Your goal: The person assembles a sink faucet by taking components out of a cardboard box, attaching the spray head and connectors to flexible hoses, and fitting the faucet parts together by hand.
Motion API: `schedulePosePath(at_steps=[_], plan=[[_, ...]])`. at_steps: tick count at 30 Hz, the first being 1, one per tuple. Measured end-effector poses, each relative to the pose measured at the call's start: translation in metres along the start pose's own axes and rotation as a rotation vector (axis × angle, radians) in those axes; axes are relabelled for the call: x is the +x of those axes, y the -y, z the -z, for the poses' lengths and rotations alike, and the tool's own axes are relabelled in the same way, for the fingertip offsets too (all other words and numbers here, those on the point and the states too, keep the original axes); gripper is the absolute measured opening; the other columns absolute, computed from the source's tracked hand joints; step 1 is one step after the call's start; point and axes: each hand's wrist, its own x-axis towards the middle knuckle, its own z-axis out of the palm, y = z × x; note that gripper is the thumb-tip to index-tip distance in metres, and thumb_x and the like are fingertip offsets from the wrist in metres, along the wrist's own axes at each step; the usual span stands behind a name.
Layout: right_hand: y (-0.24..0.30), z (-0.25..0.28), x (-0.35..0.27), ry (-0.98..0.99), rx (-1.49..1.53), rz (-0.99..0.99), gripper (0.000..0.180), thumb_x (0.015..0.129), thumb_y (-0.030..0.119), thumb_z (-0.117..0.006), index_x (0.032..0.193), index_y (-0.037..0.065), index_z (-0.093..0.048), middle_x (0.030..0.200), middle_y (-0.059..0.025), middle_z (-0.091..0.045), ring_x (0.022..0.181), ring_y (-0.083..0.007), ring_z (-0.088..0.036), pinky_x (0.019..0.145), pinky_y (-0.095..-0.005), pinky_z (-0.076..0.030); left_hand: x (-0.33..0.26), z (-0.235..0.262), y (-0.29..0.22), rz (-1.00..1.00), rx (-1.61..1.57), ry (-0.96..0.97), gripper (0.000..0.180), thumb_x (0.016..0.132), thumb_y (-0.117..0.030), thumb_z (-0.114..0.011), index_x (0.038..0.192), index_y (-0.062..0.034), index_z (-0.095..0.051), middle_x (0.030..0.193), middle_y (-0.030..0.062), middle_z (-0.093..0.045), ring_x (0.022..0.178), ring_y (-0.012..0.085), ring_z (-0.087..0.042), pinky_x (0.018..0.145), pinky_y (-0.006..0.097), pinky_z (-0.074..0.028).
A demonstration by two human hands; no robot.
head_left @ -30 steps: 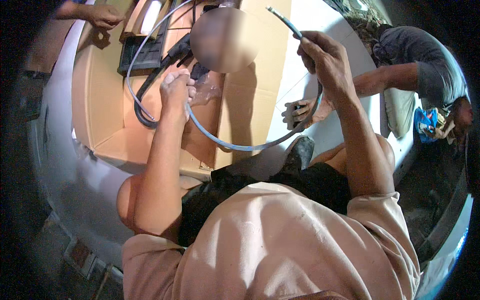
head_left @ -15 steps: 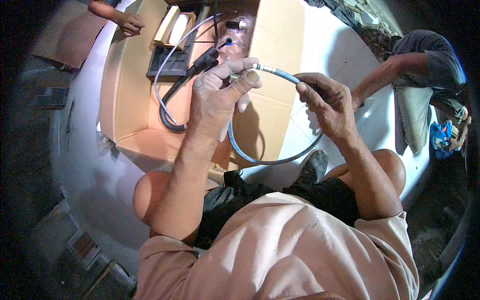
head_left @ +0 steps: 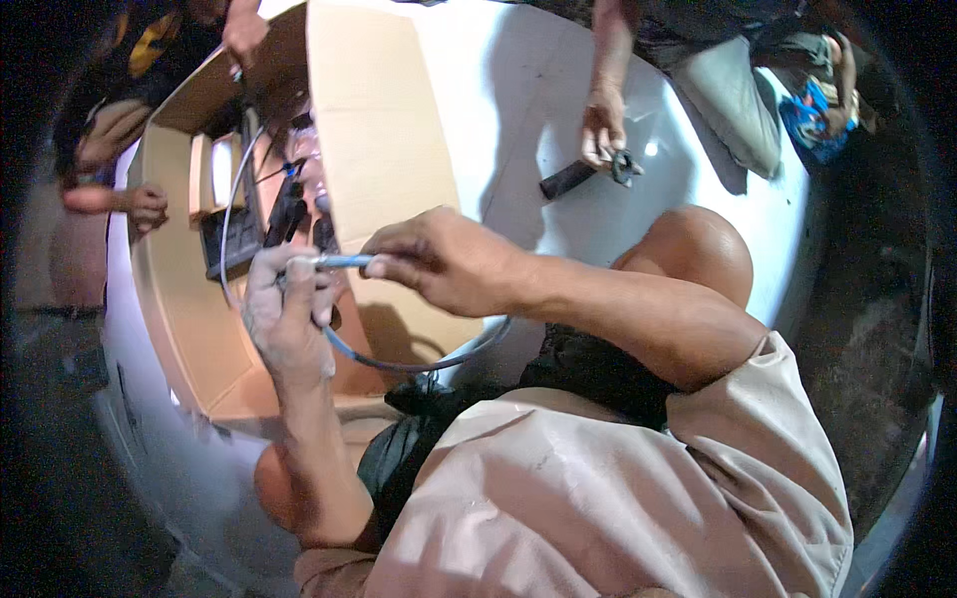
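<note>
A thin blue-grey hose (head_left: pixel 419 367) hangs in a loop between my two hands, above the edge of the cardboard box. My right hand (head_left: pixel 454 261) is closed and pinches the hose just behind its end. At that end, a pale metal-looking fitting meets the fingertips of my left hand (head_left: pixel 284 309). The left hand is dusted whitish, and its thumb and fingers are closed around the hose. The fingers hide exactly how the two ends meet.
The open cardboard box (head_left: pixel 389 120) holds black parts, a grey cable (head_left: pixel 231 199) and a small carton (head_left: pixel 207 174). Beyond it at the left a person's fist (head_left: pixel 149 206) rests on the rim. At right, another person's hand (head_left: pixel 604 130) is at a black tube (head_left: pixel 568 180).
The view has swung, so the box and other people sit differently. My hands, still holding the hose, have come closer together. The person on the right now has a black tube at their hand.
</note>
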Motion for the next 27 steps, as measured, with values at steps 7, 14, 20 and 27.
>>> schedulePosePath(at_steps=[7, 14, 20, 27], plan=[[0.007, 0.005, 0.003, -0.033, -0.286, -0.074, 0.022, 0.095, 0.020, -0.063, 0.108, 0.004, -0.071, 0.090, -0.0218, -0.071, 0.082, -0.0401, -0.070, 0.074, -0.0481, -0.056, 0.012, -0.001, 0.004, 0.058, -0.060, 0.004, 0.021, 0.102, -0.022, -0.062, 0.107, -0.0018, -0.059, 0.076, 0.0032, -0.060, 0.051, 0.0062, -0.046, 0.047, 0.017, -0.034], [0.004, -0.003, 0.002, -0.080, -0.409, 0.019, 0.026, 0.096, 0.017, -0.058, 0.118, 0.008, -0.066, 0.097, -0.0154, -0.068, 0.088, -0.0386, -0.068, 0.073, -0.0476, -0.056, 0.002, -0.020, 0.026, 0.165, -0.071, -0.036, 0.025, 0.101, -0.024, -0.063, 0.112, -0.0019, -0.062, 0.082, 0.0030, -0.063, 0.065, 0.0075, -0.052, 0.058, 0.021, -0.041], [-0.003, 0.012, 0.000, -0.117, -0.540, 0.001, 0.027, 0.095, 0.012, -0.056, 0.120, 0.009, -0.066, 0.097, -0.0164, -0.067, 0.086, -0.0382, -0.068, 0.072, -0.0465, -0.057, 0.014, -0.001, 0.041, 0.295, -0.071, -0.224, 0.022, 0.105, -0.018, -0.051, 0.118, -0.0015, -0.060, 0.090, 0.0045, -0.060, 0.066, 0.0083, -0.051, 0.058, 0.022, -0.042], [0.010, 0.016, -0.002, 0.044, -0.522, -0.099, 0.037, 0.094, 0.006, -0.052, 0.130, 0.007, -0.061, 0.102, -0.0192, -0.065, 0.087, -0.0392, -0.068, 0.074, -0.0474, -0.058, 0.033, 0.060, 0.075, 0.529, -0.068, -0.502, 0.027, 0.100, -0.002, -0.042, 0.124, -0.0003, -0.053, 0.086, 0.0054, -0.057, 0.059, 0.0130, -0.049, 0.050, 0.026, -0.041]])
